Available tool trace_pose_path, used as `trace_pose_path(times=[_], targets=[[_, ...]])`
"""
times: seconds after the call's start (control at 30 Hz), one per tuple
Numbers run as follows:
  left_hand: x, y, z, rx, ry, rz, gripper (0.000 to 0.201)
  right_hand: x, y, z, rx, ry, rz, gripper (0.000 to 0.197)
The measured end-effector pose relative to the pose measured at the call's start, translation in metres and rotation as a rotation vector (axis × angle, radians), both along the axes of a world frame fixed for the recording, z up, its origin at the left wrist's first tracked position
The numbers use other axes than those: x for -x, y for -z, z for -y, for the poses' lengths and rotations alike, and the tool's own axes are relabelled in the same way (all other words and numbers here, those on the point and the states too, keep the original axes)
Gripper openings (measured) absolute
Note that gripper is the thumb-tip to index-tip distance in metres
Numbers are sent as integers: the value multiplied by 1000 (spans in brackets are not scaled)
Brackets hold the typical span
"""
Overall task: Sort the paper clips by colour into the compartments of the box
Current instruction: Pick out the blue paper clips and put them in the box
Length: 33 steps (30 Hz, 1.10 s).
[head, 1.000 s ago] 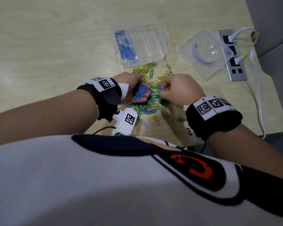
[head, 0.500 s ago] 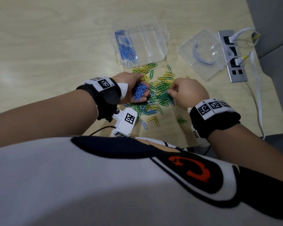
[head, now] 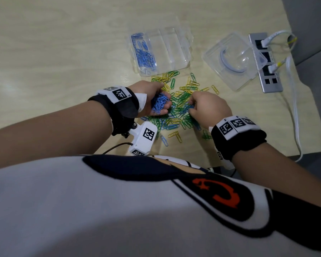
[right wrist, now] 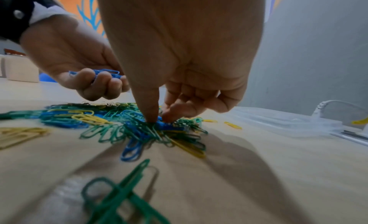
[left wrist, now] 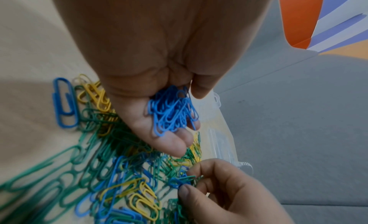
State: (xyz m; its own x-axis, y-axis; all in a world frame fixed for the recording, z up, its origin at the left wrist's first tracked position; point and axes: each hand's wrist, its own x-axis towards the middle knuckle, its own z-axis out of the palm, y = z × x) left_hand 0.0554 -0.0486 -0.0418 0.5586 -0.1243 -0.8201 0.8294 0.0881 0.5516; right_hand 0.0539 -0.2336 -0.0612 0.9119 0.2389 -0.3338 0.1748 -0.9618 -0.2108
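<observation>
You are on the blue-picking step; your left hand (head: 152, 101) cups a bunch of blue clips (head: 160, 104), your right hand (head: 208, 106) pinches another blue clip (right wrist: 167, 126) in the mixed pile (head: 180, 108) near the box (head: 160, 54); lift it free of the green ones.

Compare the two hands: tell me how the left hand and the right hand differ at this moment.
The left hand lies palm up, cupping a bunch of blue clips; the right hand is turned palm down. The left hand hovers at the edge of the pile; the right hand reaches into it, thumb and fingertips pinching a single blue clip. Both handle only blue clips and wear black wristbands.
</observation>
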Motion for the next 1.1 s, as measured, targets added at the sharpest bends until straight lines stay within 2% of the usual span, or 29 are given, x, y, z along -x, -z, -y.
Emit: trace_pose_path(times=[0.1, 0.2, 0.37, 0.67, 0.8, 0.87, 0.97, 1.03, 1.1], targets=[[1, 0, -1, 0, 0, 5, 45, 0, -1, -1, 59, -49, 41, 1], [1, 0, -1, 3, 0, 7, 45, 0, -4, 3, 55, -72, 71, 6], [1, 0, -2, 9, -13, 7, 44, -4, -9, 7, -46, -5, 69, 9], [1, -3, 1, 0, -5, 7, 46, -6, -20, 1, -370, 147, 141, 15], [1, -1, 4, 8, 6, 11, 48, -2, -28, -16, -562, 107, 161, 8], [2, -1, 6, 10, 1, 22, 42, 3, -32, -27, -618, 36, 132, 8], [1, -4, 7, 11, -19, 37, 30, 7, -34, -37, -630, -50, 113, 11], [1, -5, 5, 24, -18, 28, 35, 4, -33, -32, -636, -16, 144, 13], [0, -4, 2, 33, -13, 14, 42, -3, -31, -21, -548, 38, 195, 14]])
